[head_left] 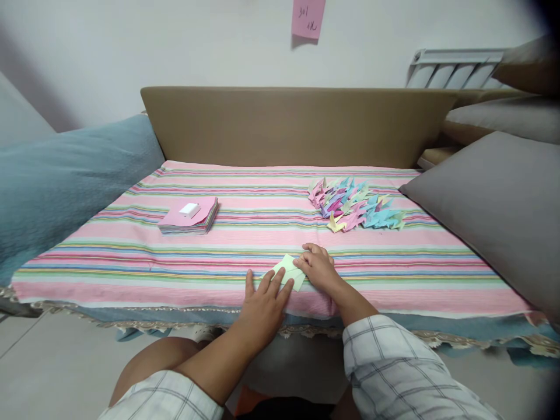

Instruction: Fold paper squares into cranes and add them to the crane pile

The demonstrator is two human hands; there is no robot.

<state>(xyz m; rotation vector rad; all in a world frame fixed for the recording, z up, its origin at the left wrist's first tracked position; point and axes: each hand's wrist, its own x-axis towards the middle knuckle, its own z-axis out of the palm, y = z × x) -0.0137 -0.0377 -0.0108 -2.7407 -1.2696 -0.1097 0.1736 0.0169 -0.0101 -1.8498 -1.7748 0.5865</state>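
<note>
A pale green sheet of folding paper [289, 263], partly folded with slanted edges, lies on the striped cloth near the front edge. My left hand [263, 306] rests on its left and lower part, fingers stretched out and spread. At its right corner, my right hand [318, 269] has thumb and fingers closed on the paper's edge. The fingers cover parts of the sheet, so its full outline is hidden.
A pile of folded paper cranes [350, 207] in several colours lies back right. To the left, a stack of coloured paper [210, 220] bears a small white block [189, 210]. A brown backrest [297, 125], grey cushion [494, 210] and blue armrest [79, 175] border the striped cloth [254, 233].
</note>
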